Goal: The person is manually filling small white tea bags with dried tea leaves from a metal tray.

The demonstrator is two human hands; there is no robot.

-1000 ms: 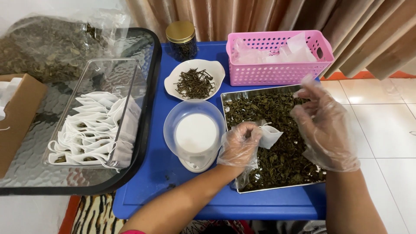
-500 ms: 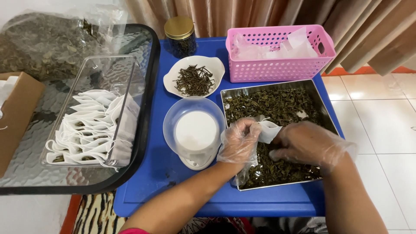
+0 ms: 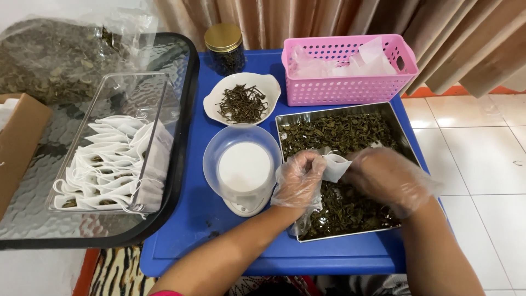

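Note:
Both my hands wear thin clear plastic gloves. My left hand (image 3: 298, 178) pinches a small white filter bag (image 3: 334, 166) over the metal tray (image 3: 307, 116) of dried green leaves (image 3: 339, 131). My right hand (image 3: 386, 178), fingers curled, meets the bag's open mouth from the right; whether it carries leaves is hidden. Just left of the tray stands a small white kitchen scale (image 3: 244, 171) with a clear bowl on it.
A white dish of dark twiggy leaves (image 3: 241, 101) and a gold-lidded jar (image 3: 224, 49) stand behind the scale. A pink basket (image 3: 350, 85) holds empty bags. On the glass table at left, a clear box of filled white bags (image 3: 107, 164), a big bag of leaves (image 3: 49, 55), a cardboard box (image 3: 19, 137).
My right hand came down from above the tray's far side to the bag held by my left hand. The left hand stayed almost still.

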